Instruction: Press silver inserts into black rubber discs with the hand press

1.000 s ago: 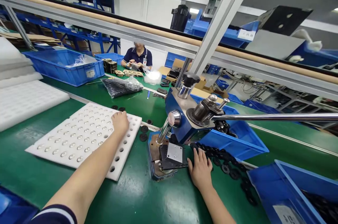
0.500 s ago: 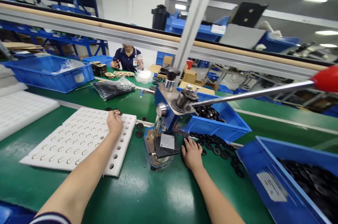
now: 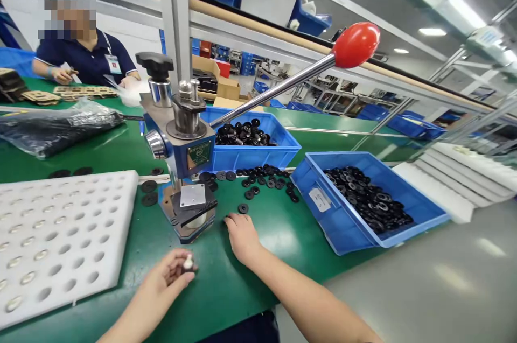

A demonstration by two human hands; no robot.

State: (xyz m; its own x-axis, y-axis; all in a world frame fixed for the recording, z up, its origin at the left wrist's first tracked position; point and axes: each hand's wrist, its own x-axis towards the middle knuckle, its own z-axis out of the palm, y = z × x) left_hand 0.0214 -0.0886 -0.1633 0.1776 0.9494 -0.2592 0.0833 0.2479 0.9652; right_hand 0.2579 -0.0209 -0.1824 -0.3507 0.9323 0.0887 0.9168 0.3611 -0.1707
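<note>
My left hand [image 3: 172, 278] is closed around a small part with a white top and a dark rim [image 3: 188, 264], above the green bench in front of the press. My right hand [image 3: 244, 238] rests to the right of the press base, fingers curled together; what they hold, if anything, is hidden. Just beyond its fingertips lies a black ring-shaped disc [image 3: 243, 208]. The hand press [image 3: 177, 138] stands upright, its red-knobbed lever [image 3: 357, 44] raised to the right. A metal plate [image 3: 193, 196] sits on its base. The white foam tray [image 3: 100, 208] at left has metal pieces in some holes.
More black discs [image 3: 270, 176] lie scattered behind my right hand. A blue bin [image 3: 258, 157] of black parts stands behind the press, another blue bin [image 3: 335, 224] at right. Stacked white foam trays [image 3: 456, 181] are at far right. A co-worker [image 3: 89, 57] sits across the bench.
The view has turned right and closer. My left hand has come from the foam tray's far edge to in front of the press, holding the small part. My right hand's spread fingers have curled.
</note>
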